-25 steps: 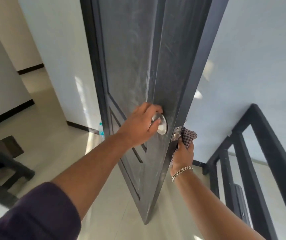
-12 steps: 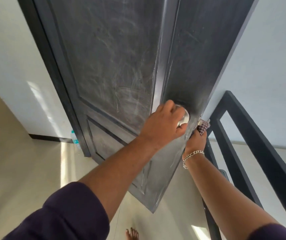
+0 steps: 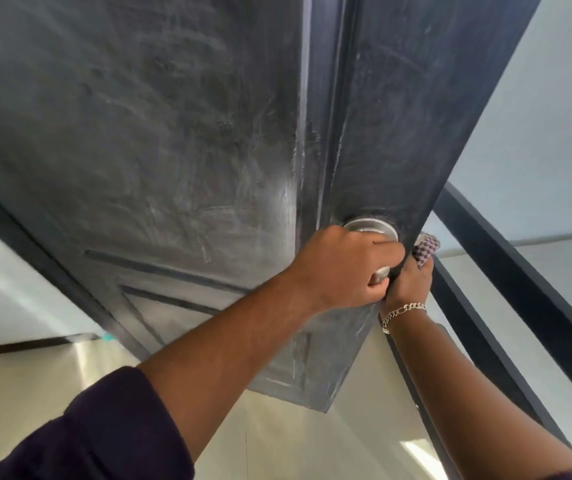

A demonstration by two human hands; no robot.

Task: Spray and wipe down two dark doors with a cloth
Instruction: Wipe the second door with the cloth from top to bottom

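A dark panelled door (image 3: pixel 173 150) fills most of the head view, its surface smeared with pale wipe streaks. My left hand (image 3: pixel 343 268) is closed around the round silver door knob (image 3: pixel 371 227) near the door's free edge. My right hand (image 3: pixel 411 284), with a chain bracelet at the wrist, reaches behind that edge and grips a checked cloth (image 3: pixel 426 249), which is pressed against the edge just beside the knob. Only a small bunch of the cloth shows above my fingers. The door's far face is hidden.
A black metal railing (image 3: pixel 520 271) runs diagonally on the right, close to my right arm. Pale walls (image 3: pixel 554 116) stand behind it. A light tiled floor (image 3: pixel 35 393) lies below, with a dark skirting strip (image 3: pixel 35 342) at the left and a bit of turquoise beside the door frame.
The view has swung closer and more upward, so the door looms larger. My left hand stays on the knob; my right hand with the cloth has stayed at the door edge by the knob.
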